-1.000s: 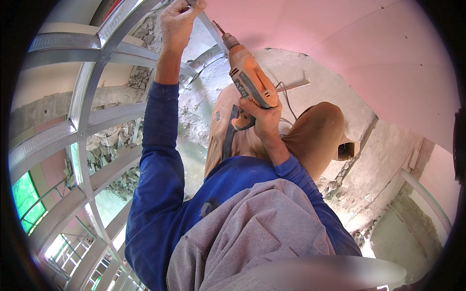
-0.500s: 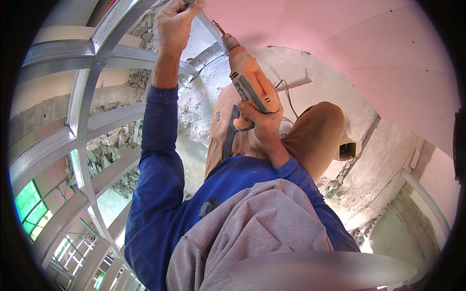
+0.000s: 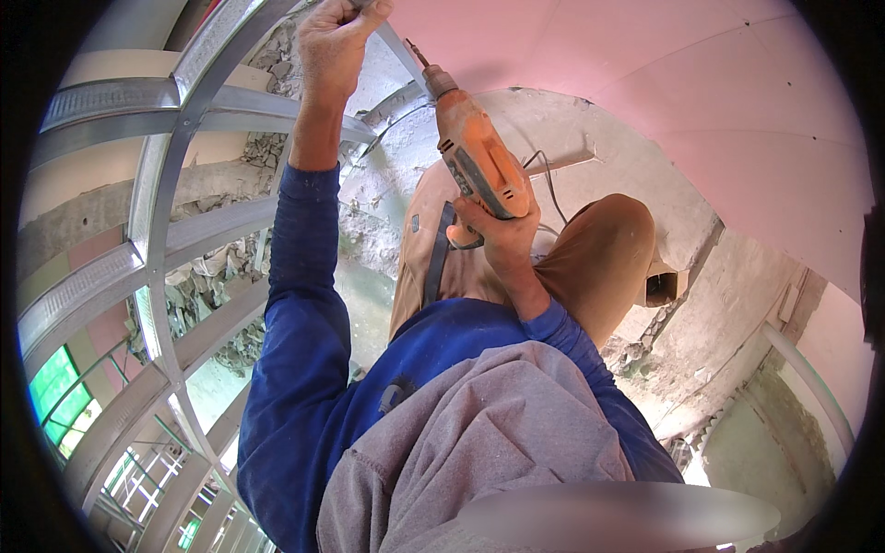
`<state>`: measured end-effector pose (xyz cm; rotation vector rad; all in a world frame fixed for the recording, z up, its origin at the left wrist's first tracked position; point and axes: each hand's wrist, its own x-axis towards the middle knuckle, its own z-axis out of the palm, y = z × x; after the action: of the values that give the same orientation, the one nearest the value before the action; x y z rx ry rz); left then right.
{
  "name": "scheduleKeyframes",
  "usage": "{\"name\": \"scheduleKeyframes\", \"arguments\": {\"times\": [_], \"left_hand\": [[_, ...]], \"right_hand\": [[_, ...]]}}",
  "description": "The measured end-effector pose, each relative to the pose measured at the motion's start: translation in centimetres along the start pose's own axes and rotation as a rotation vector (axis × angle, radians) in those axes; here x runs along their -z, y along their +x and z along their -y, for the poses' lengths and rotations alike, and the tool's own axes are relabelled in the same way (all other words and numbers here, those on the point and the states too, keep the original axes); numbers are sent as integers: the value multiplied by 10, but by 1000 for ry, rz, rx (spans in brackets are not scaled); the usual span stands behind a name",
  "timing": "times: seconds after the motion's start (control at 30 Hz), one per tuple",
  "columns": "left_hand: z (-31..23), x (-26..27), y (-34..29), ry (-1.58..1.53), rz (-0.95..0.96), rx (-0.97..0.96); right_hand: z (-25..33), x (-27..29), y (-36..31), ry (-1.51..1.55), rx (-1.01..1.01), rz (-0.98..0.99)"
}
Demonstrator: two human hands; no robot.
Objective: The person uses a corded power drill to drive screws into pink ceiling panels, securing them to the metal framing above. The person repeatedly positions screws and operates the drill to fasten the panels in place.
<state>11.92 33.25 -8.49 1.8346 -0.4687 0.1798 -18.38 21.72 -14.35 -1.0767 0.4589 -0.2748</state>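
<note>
My left hand (image 3: 332, 51) is raised at the top edge, its fingers closed. A bit of something grey shows by the thumb, but the frame cuts off most of it. Close beside that hand a thin metal channel (image 3: 403, 53) runs down toward the floor. My right hand (image 3: 509, 235) is wrapped around the handle of an orange and grey power drill (image 3: 484, 152). The drill is tilted up and to the left. Its bit (image 3: 417, 52) ends near the channel and below the pink board (image 3: 645, 83); whether it touches anything I cannot tell.
A galvanized metal stud frame (image 3: 159, 198) curves along my left, with broken rubble (image 3: 221, 295) behind it. A black cable (image 3: 551, 189) lies near my bent knee (image 3: 608, 249). A hollow, box-shaped piece (image 3: 660, 288) sits beside the knee on the rough concrete floor (image 3: 728, 313).
Almost nothing differs. My left hand and the drill have shifted only very slightly, and both hands keep the same hold.
</note>
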Motion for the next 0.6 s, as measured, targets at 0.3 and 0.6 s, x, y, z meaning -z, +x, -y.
{"name": "scheduleKeyframes", "arguments": {"times": [0.3, 0.6], "left_hand": [[2, 1, 1, 32, 6, -19], [-6, -1, -2, -24, -3, 35]], "right_hand": [[2, -8, 5, -19, 86, -50], [0, -10, 11, -16, 48, -49]]}}
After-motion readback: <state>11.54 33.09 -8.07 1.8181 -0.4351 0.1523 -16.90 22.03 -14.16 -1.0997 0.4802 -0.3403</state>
